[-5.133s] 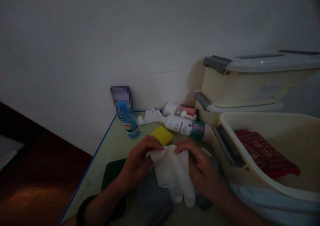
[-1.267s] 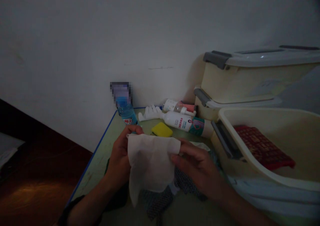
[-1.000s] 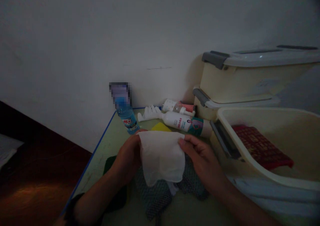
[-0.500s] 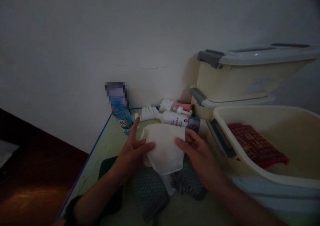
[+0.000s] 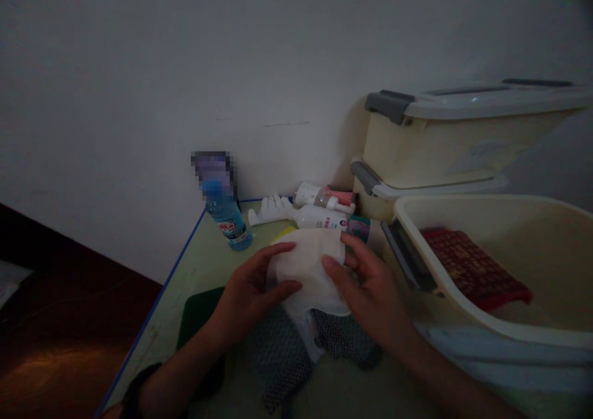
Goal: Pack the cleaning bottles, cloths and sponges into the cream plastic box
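Both hands hold a white cloth [image 5: 309, 269] over the green table [image 5: 199, 269]. My left hand [image 5: 252, 289] pinches its left edge between thumb and fingers. My right hand [image 5: 368, 283] grips the right edge, with the thumb lying across the top. The cloth is bunched into a rounded fold and a strip hangs down from it. Under it lies a dark checked cloth [image 5: 287, 360].
A blue bottle [image 5: 226, 216] stands at the table's far left. A white glove [image 5: 269, 210], two lying bottles [image 5: 324, 209] and a yellow sponge sit near the wall. Stacked cream bins [image 5: 445, 153] and an open tub [image 5: 504, 270] holding a red item [image 5: 472, 267] stand right. A dark green pad [image 5: 199, 320] lies left.
The cloth, held spread out flat a second ago, has been folded over into a smaller rounded bundle. Both hands have drawn closer together around it.
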The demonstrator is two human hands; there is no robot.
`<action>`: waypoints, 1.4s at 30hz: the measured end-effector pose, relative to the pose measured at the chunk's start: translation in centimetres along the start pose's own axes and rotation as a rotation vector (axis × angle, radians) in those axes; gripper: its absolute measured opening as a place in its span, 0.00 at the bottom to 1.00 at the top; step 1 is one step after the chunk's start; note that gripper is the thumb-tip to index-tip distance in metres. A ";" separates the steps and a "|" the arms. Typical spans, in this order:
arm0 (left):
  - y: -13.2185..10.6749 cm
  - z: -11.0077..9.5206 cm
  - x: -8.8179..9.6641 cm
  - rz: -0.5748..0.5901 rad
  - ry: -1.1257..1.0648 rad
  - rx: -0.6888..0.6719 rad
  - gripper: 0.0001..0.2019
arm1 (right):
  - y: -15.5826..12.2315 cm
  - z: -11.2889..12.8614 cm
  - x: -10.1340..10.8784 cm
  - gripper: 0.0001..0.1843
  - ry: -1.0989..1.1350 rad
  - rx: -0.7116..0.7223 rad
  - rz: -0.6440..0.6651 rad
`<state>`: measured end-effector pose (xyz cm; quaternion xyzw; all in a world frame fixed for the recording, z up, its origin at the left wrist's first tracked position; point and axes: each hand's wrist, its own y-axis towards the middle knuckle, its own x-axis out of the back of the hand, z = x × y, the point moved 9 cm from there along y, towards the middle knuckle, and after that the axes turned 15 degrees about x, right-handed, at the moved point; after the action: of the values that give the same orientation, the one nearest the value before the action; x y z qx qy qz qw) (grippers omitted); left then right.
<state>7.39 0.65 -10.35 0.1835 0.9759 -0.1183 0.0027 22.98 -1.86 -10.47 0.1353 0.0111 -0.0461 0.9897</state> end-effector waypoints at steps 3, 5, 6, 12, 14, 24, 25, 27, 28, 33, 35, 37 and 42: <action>0.0 0.2 0.3 -0.064 0.088 0.034 0.23 | 0.0 0.0 -0.3 0.16 0.107 -0.014 -0.022; -0.1 0.1 0.6 -0.118 0.153 0.040 0.22 | 0.0 0.1 -0.3 0.18 0.165 0.001 -0.035; -0.2 -0.2 0.8 -0.144 0.188 0.032 0.21 | 0.0 0.2 -0.4 0.18 0.172 0.020 -0.032; -1.5 -3.4 1.9 -0.333 0.499 -0.135 0.14 | -0.2 2.1 -1.0 0.24 -0.173 0.301 0.152; -2.0 -4.5 1.9 -0.359 0.578 -0.238 0.12 | -0.3 2.5 -1.4 0.32 -0.355 0.385 0.226; -3.5 -5.2 0.1 -0.380 0.848 -0.613 0.11 | -0.4 3.9 -1.8 0.18 -0.675 0.588 0.265; -3.7 -5.5 0.1 -0.413 0.865 -0.653 0.10 | -0.5 4.0 -1.9 0.17 -0.683 0.598 0.272; -4.1 -6.0 0.4 -0.485 0.888 -0.677 0.09 | -0.5 4.4 -1.7 0.13 -0.699 0.612 0.251; -4.0 -6.2 0.6 -0.493 0.880 -0.651 0.08 | -0.5 4.6 -1.5 0.11 -0.698 0.617 0.225; -1.3 -2.8 0.8 -0.113 0.412 -0.093 0.06 | 0.1 2.8 -1.2 0.05 -0.330 0.336 0.230; -0.7 -0.6 0.7 -0.030 0.156 0.140 0.08 | 0.1 0.8 -1.4 0.06 -0.094 0.098 0.224; -0.3 0.8 0.6 -0.008 -0.033 0.258 0.10 | 0.0 -0.5 -1.5 0.08 0.086 -0.066 0.172; 0.3 2.7 -0.5 0.100 -0.263 0.409 0.14 | -0.1 -1.8 -1.5 0.14 0.289 -0.243 0.058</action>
<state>7.90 0.07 -13.00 0.2114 0.9125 -0.3361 0.0982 21.45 -1.35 -12.17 0.0203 0.1545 0.0042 0.9878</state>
